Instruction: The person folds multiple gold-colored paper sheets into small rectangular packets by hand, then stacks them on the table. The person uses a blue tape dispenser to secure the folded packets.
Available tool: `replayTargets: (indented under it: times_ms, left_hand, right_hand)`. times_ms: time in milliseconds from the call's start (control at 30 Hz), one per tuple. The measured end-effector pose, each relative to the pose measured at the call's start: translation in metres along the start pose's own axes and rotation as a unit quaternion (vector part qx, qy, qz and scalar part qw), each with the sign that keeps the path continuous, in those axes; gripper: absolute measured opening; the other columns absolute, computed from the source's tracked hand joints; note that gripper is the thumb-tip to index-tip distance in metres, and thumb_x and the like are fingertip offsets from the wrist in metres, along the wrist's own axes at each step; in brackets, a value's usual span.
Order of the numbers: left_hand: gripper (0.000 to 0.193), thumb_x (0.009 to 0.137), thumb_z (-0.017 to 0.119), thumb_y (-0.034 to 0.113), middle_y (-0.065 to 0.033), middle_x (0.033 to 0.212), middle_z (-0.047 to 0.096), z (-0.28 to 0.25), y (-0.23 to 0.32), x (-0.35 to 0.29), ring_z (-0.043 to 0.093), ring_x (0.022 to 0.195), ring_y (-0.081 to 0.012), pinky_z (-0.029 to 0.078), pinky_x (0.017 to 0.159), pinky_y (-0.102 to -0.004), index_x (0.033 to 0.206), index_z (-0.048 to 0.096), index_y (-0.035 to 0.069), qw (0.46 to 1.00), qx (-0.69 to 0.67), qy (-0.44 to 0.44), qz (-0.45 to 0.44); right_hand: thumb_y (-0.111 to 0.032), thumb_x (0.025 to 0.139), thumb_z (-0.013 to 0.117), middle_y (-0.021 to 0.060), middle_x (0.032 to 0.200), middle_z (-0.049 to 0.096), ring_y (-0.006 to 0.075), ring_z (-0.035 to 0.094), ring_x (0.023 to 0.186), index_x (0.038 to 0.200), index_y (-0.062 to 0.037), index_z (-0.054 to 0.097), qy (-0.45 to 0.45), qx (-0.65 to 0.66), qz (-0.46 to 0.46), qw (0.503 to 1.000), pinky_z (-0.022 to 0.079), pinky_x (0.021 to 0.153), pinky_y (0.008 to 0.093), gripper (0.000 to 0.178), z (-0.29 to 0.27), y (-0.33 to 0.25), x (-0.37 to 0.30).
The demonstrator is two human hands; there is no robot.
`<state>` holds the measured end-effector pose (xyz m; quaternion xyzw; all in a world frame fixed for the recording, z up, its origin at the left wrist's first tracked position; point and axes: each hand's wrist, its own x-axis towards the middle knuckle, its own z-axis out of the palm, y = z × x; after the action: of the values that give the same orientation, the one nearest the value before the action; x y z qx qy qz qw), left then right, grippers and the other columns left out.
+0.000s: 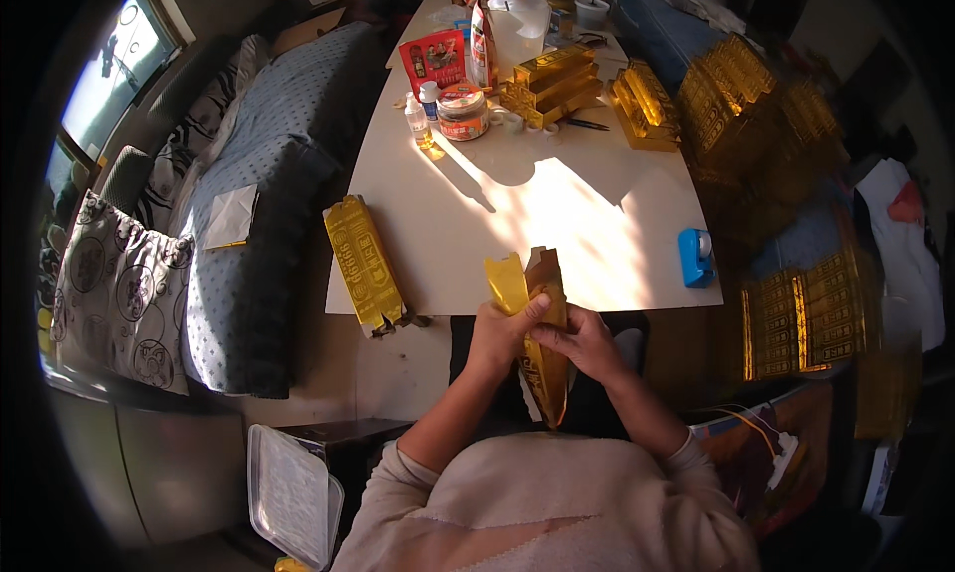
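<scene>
Gold foil paper piece (542,323) held upright between both hands, just off the near edge of the white worktop (557,214), above the lap. Left hand (500,335) pinching the left flap, thumb on top; right hand (587,341) wrapped round the middle, fingers (550,337) closed on the foil. Probably very light, thin, creased along printed folds; likely slick on the shiny face and easy to dent or tear at the open top flaps. Best held at the folded edges, not the flat faces. Finished gold box (364,264) lying flat at the near left corner of the worktop, overhanging slightly. Blue dispenser (695,257) at the near right edge. Open sunlit space between them. Stacked gold boxes (552,87) well apart at the far end.
</scene>
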<state>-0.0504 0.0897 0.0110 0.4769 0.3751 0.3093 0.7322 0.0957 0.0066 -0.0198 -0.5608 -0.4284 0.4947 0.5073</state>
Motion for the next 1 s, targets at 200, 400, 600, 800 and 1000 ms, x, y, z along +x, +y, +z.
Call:
replayTargets:
  times_ms: [200, 400, 600, 800, 1000]
  left_hand:
    - [0.036, 0.096, 0.077, 0.032, -0.0045, 0.099, 0.072, -0.012, -0.005, 0.006, 0.067, 0.087, -0.0124, 0.055, 0.075, -0.0287, 0.111, 0.071, 0.0, 0.999, -0.015, 0.027, 0.005]
    - [0.039, 0.097, 0.076, 0.029, -0.0095, 0.105, 0.073, -0.032, 0.0, 0.018, 0.071, 0.09, -0.0189, 0.057, 0.081, -0.0344, 0.12, 0.065, 0.0, 0.99, -0.136, 0.041, 0.017]
    - [0.082, 0.087, 0.085, 0.027, -0.0114, 0.119, 0.062, -0.026, -0.005, 0.003, 0.063, 0.107, -0.0194, 0.053, 0.097, -0.0362, 0.147, 0.035, 0.002, 0.967, 0.088, 0.108, 0.215]
    - [0.083, 0.086, 0.086, 0.017, -0.0109, 0.118, 0.062, -0.045, 0.001, -0.034, 0.063, 0.109, -0.0197, 0.055, 0.095, -0.0343, 0.149, 0.033, 0.004, 0.992, 0.056, 0.012, 0.115]
    - [0.074, 0.09, 0.08, 0.027, -0.0114, 0.121, 0.062, -0.06, 0.006, -0.057, 0.063, 0.116, -0.0204, 0.051, 0.1, -0.0363, 0.147, 0.04, 0.002, 0.99, 0.079, -0.053, 0.104]
  right_hand:
    - [-0.018, 0.099, 0.074, 0.0021, 0.106, 0.074, 0.0081, 0.066, 0.097, 0.119, 0.0038, 0.071, 0.031, 0.002, 0.041, 0.999, 0.054, 0.087, 0.0266, 0.03, 0.017, -0.001, -0.015]
    - [-0.027, 0.093, 0.08, 0.0061, 0.099, 0.078, 0.0089, 0.07, 0.086, 0.118, 0.0005, 0.073, -0.011, -0.021, 0.134, 0.991, 0.056, 0.077, 0.0288, 0.037, 0.012, 0.041, -0.07]
    - [-0.032, 0.094, 0.076, 0.0193, 0.091, 0.073, 0.0356, 0.073, 0.083, 0.115, -0.0038, 0.071, 0.03, -0.351, -0.034, 0.935, 0.056, 0.073, 0.0436, 0.036, 0.034, 0.061, -0.076]
    - [-0.027, 0.093, 0.077, 0.0154, 0.107, 0.07, 0.0314, 0.07, 0.092, 0.13, -0.0081, 0.062, -0.052, -0.276, -0.069, 0.957, 0.054, 0.076, 0.0416, 0.044, 0.052, 0.035, -0.058]
    - [-0.013, 0.09, 0.08, 0.0105, 0.123, 0.063, 0.0206, 0.067, 0.102, 0.136, -0.0089, 0.058, -0.122, -0.135, -0.059, 0.982, 0.055, 0.083, 0.0334, 0.052, 0.053, 0.032, -0.025]
